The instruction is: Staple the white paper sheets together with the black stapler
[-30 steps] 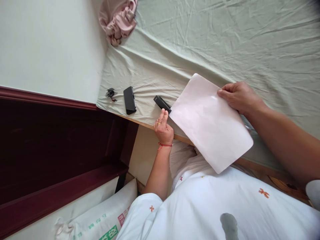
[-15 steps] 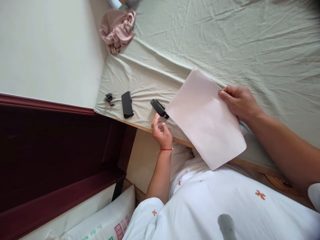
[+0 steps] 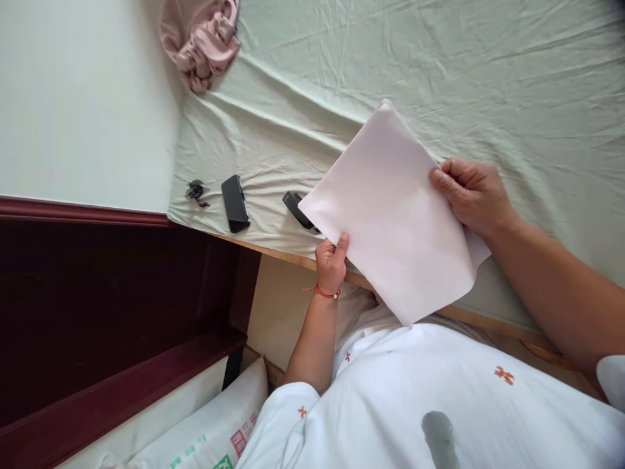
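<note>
A sheaf of pale pink paper point(image 3: 390, 215) is held over the near edge of a bed with a pale green sheet point(image 3: 439, 78). My right hand point(image 3: 471, 195) pinches its right edge. My left hand point(image 3: 332, 260), with a red string at the wrist, grips its lower left edge with the thumb on top. A black stapler point(image 3: 297, 210) lies on the sheet just left of the paper, partly hidden by the paper's corner.
A black rectangular case point(image 3: 235, 203) and a small dark clip point(image 3: 196, 191) lie near the bed's corner. A bundle of pink cloth point(image 3: 202, 39) sits at the far corner. A dark red wooden frame point(image 3: 97, 293) and a printed sack point(image 3: 205, 436) are at left below.
My left hand left the stapler's side and took hold of the paper's lower left edge. The paper swung slightly left and now covers part of the stapler.
</note>
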A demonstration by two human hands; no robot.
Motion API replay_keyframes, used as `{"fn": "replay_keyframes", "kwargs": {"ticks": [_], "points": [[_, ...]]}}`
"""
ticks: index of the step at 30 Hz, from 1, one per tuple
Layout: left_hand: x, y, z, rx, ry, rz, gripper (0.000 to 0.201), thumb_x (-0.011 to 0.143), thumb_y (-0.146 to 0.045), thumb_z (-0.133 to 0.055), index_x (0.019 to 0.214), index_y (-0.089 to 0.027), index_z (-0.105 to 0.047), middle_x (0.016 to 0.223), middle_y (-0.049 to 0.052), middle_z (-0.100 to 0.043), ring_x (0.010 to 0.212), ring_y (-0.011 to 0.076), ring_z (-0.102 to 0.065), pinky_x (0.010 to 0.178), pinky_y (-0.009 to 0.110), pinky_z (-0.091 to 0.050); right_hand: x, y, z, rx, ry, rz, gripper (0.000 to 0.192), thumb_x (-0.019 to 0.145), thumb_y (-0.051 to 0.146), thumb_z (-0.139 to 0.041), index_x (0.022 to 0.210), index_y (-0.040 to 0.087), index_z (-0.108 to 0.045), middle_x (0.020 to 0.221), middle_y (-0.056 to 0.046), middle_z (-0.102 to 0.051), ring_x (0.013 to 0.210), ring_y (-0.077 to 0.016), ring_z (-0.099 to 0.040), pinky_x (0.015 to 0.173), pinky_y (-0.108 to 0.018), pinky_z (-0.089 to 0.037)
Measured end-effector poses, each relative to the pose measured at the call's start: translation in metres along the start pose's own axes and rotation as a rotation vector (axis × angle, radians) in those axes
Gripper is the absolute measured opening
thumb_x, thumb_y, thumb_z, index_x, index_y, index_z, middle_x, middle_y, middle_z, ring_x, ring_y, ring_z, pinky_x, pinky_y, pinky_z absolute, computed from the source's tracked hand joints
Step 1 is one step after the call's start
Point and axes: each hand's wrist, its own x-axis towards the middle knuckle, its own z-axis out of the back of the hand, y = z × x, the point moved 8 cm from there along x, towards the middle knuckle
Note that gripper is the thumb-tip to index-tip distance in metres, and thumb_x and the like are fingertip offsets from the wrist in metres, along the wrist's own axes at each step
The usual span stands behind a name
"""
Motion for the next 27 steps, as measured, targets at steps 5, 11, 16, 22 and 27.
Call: {"fn": "replay_keyframes", "kwargs": {"ticks": [5,11,16,22,27], "points": [[0.001,-0.008,-0.001,-0.043,-0.079,-0.099,0.061,0.085,-0.060,-0.097,0.064,-0.023,-0.054,0.065,-0.002,-0.054,0.075,0.0175,-0.068,0.066,0.028,-0.055,0.000,-0.005,-0.007,0.054,0.149,-0.104,0.047,0.089,0.066,-0.092,0.083,0.025,-0.069,0.073,-0.001,-0.055,0.064,-0.0145,-0.045,0.057,-0.032,-0.033],[-0.001,-0.015,-0.004,-0.170,-0.112,-0.111,0.047,0.076,-0.061,-0.098,0.076,-0.023,-0.070,0.080,0.001,-0.072,0.095,0.0228,-0.078,0.082,0.032,-0.064,0.003,-0.009,-0.014,0.007,0.287,-0.100,0.062,0.071,0.075,-0.102,0.071,0.025,-0.065,0.067,0.001,-0.051,0.061,-0.0140,-0.042,0.051,-0.030,-0.025],[0.000,-0.013,-0.001,-0.127,-0.108,-0.103,0.055,0.074,-0.068,-0.097,0.075,-0.024,-0.065,0.080,0.002,-0.072,0.098,0.0248,-0.079,0.082,0.034,-0.065,0.001,-0.006,-0.013,-0.027,0.270,-0.118,0.068,0.076,0.076,-0.100,0.066,0.025,-0.057,0.065,0.002,-0.043,0.061,-0.0126,-0.036,0.053,-0.031,-0.020],[0.001,-0.011,-0.002,-0.182,-0.071,-0.132,0.059,0.063,-0.072,-0.106,0.081,-0.022,-0.080,0.089,0.004,-0.083,0.094,0.0225,-0.078,0.087,0.035,-0.066,0.001,-0.001,-0.014,-0.020,0.286,-0.048,0.069,0.072,0.079,-0.101,0.071,0.024,-0.059,0.068,0.001,-0.047,0.063,-0.0133,-0.039,0.053,-0.032,-0.022],[0.001,-0.014,-0.001,-0.246,-0.092,-0.192,0.062,0.066,-0.078,-0.103,0.087,-0.023,-0.085,0.090,0.004,-0.084,0.094,0.0222,-0.080,0.091,0.034,-0.065,0.004,-0.004,-0.013,-0.071,0.298,0.006,0.077,0.079,0.081,-0.096,0.069,0.025,-0.045,0.067,0.001,-0.041,0.063,-0.0133,-0.034,0.054,-0.033,-0.022]]}}
